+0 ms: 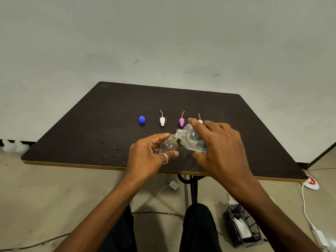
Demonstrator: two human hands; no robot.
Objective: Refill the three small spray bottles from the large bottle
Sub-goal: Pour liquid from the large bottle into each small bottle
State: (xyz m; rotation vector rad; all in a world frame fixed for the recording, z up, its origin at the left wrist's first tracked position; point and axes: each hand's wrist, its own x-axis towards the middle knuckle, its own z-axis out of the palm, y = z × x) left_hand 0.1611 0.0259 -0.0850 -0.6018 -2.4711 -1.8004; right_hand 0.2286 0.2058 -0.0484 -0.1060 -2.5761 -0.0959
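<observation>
You sit at a dark table (91, 128) set against a plain wall, both hands working just above its near edge. Your left hand (147, 155) curls its fingers and thumb around a small clear spray bottle (170, 144), holding it tilted with its open mouth up and to the right. Your right hand (218, 148) wraps over the large bottle (190, 140), fingers on top and thumb beneath, tipping it to the left so its open neck meets the small bottle's mouth.

Farther back on the table, four loose tops lie in a row, well apart from one another: a blue cap (142, 119), then a white spray head (162, 121), a purple spray head (181, 121), and a pink spray head (200, 121) partly hidden behind your right fingers. Each spray head trails a thin dip tube.

All three spray heads are off, so no small bottle is resealed yet. The pour into this bottle looks under way; how full it is cannot be told. The other two small bottles are not clearly in view, so their fill cannot be judged. Finishing this pour and putting all three heads back on remain.
</observation>
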